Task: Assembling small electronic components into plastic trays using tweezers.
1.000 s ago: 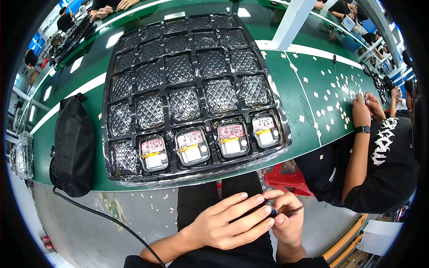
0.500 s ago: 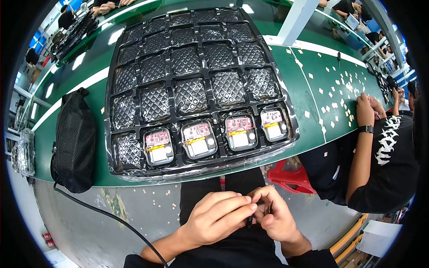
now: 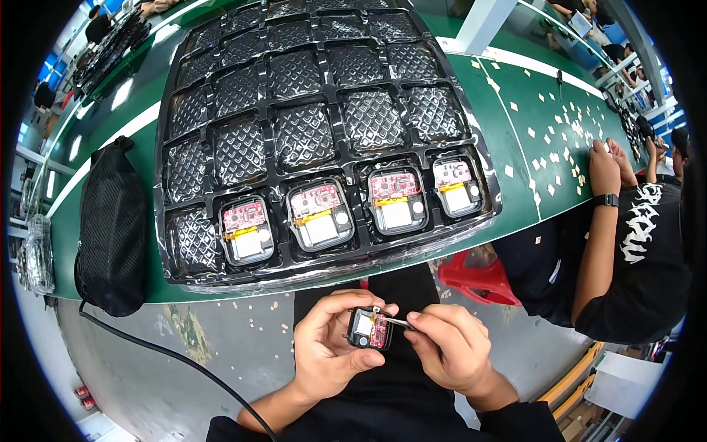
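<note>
Left hand (image 3: 331,353) fingers pinching small device w/ red circuit board (image 3: 370,328), near side of black tray (image 3: 324,125). Right hand (image 3: 449,346) fingers pinching tweezers (image 3: 396,321), tip touching board.

green bench (image 3: 515,147) | on it: black compartment tray (image 3: 324,132), black mesh bag (image 3: 110,236), scattered small tan pieces (image 3: 560,125)

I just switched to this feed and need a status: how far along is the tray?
Four opened devices with red circuit boards sit in the near row of the black tray. A fifth device is in the left hand, while the right hand works on it with tweezers. The near-left pocket and all the rows behind are empty, so most of the tray remains.
</note>
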Motion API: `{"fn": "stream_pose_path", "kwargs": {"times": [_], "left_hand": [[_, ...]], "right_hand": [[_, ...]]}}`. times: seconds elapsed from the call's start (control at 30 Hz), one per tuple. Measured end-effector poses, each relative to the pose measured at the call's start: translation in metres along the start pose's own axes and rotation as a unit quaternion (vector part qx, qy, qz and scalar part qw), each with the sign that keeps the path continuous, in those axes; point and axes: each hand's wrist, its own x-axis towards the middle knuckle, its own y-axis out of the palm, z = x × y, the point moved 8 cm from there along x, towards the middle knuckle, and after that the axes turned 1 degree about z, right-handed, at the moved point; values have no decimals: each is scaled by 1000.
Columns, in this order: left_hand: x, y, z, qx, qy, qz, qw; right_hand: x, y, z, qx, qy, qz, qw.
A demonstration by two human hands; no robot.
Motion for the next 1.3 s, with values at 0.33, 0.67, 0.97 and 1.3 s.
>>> {"fn": "stream_pose_path", "kwargs": {"times": [0.33,0.67,0.97,1.3], "left_hand": [[1,3,3,18,16,6,1000],[-1,3,6,16,9,1,1000],[-1,4,7,23,2,-8,1000],[-4,2,4,26,-8,-18,999]], "right_hand": [[-3,2,7,-115,-61,-34,991],[-5,2,4,-93,-49,-38,994],[-3,4,-9,-11,9,-37,999],[-4,4,-6,-33,-1,-22,999]]}}
